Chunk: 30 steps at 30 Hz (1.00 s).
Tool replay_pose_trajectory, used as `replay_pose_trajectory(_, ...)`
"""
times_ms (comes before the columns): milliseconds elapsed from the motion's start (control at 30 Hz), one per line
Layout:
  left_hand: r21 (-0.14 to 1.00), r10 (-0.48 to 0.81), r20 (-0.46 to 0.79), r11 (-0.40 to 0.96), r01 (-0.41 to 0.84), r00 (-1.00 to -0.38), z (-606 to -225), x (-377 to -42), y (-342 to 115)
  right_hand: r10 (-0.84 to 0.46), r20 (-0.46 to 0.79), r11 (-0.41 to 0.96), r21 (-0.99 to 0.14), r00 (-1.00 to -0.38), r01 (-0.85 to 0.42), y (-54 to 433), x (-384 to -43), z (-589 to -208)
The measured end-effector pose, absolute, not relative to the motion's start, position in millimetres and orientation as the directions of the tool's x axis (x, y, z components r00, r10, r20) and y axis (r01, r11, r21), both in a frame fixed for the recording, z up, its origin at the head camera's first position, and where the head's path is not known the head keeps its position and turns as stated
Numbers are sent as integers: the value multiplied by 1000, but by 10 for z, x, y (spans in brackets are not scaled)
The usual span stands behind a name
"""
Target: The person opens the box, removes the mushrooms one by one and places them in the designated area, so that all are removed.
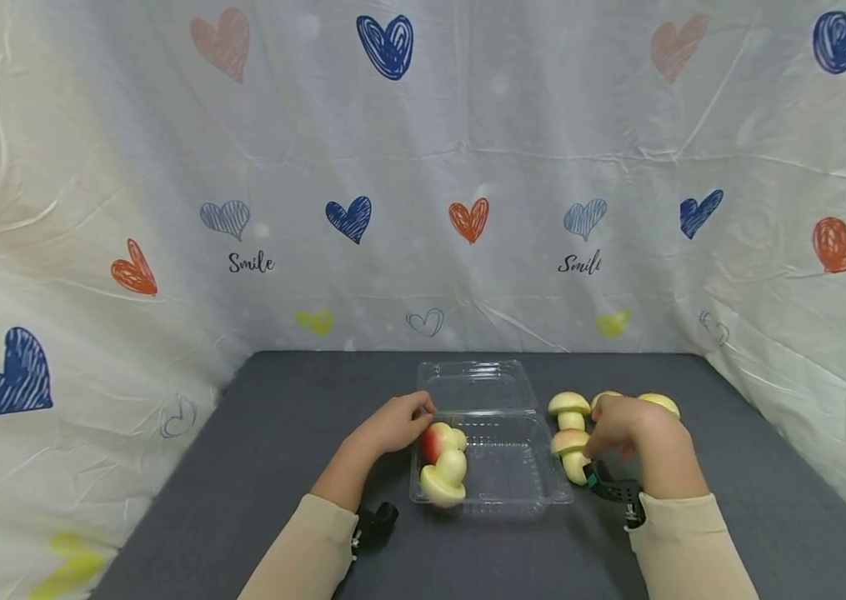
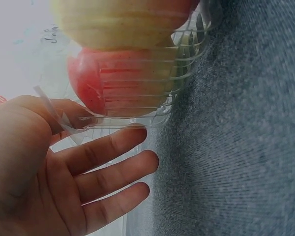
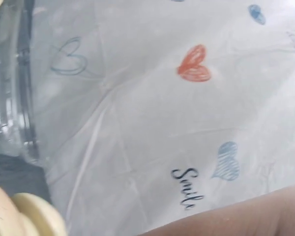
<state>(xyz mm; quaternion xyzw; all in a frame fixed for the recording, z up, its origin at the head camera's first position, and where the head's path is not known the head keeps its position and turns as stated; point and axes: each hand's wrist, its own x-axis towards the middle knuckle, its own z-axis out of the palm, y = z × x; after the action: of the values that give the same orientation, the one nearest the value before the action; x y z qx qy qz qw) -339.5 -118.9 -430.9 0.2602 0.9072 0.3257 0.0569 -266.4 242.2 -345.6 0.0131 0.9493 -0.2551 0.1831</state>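
Note:
A clear plastic container (image 1: 501, 504) lies with its hinged lid (image 1: 475, 387) folded back. My left hand (image 1: 396, 422) holds its left rim; in the left wrist view thumb and plastic meet while three fingers (image 2: 113, 179) extend below. Inside, along the left wall, lie a red-and-yellow mushroom (image 1: 438, 442) and a pale yellow mushroom (image 1: 443, 483). To the right, my right hand (image 1: 636, 429) is over a group of mushrooms, close to a reddish-capped mushroom (image 1: 571, 442). Its fingertips are mostly hidden, so its grip is unclear.
More pale mushrooms lie around the right hand: one mushroom (image 1: 569, 407) beside the container, another (image 1: 660, 404) farther right. A dark grey cloth (image 1: 302, 408) covers the table. A white curtain (image 1: 423, 275) with printed hearts hangs behind and at both sides.

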Motion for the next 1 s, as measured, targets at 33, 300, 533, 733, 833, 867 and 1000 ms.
replay_pose_trajectory(33,621,510,65,652,435,-858,-4309,-3393,-1186,-65,-355,864,-488,-933,125,2434,-2643,-3420)
replay_pose_trajectory(300,622,513,61,651,434,-856,-4305,-3380,-1185,-137,-234,849,-529,-963,7,2398,-2475,-3168)
replay_pose_trajectory(533,622,515,61,651,436,-855,-4292,-3396,-1188,-279,-52,800,-565,-959,-202,2191,-2390,-3076)
replay_pose_trajectory(733,617,516,62,653,440,-854,-4279,-3395,-1187,-359,21,758,-576,-933,-305,1972,-2412,-3126)
replay_pose_trajectory(833,613,516,65,655,442,-854,-4275,-3388,-1185,-408,52,757,-539,-911,-370,1809,-2418,-3176)
replay_pose_trajectory(867,611,516,67,656,444,-854,-4272,-3384,-1184,-433,64,752,-525,-899,-399,1751,-2419,-3199)
replay_pose_trajectory(1000,598,519,81,658,458,-851,-4263,-3372,-1176,-513,72,729,-489,-856,-478,1522,-2427,-3327)
